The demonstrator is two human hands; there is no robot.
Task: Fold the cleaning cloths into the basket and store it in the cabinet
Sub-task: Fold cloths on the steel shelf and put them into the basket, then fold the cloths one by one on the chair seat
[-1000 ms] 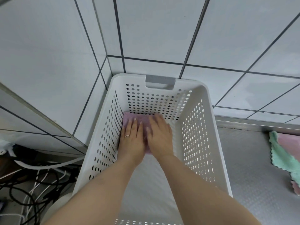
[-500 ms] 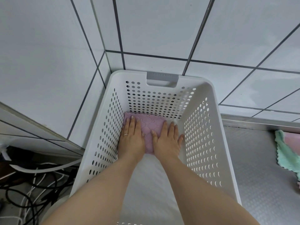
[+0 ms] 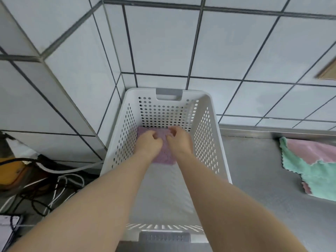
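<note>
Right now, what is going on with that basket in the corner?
A person has both hands down in a white perforated laundry basket, left hand and right hand with fingers curled over a folded purple cleaning cloth on its bottom. Pink and green cloths wait on the steel counter.

White wall tiles [image 3: 163, 42] with dark grout lines fill the upper part of the view and meet in a corner. A stainless-steel bench [image 3: 254, 179] runs along the right, with a raised metal lip where it meets the wall. Low on the left lies a tangle of black and white cables [image 3: 54, 190]; a white hose [image 3: 72, 169] curves across above them. A yellow object [image 3: 11, 171] sits at the far left edge, partly blurred.
</note>
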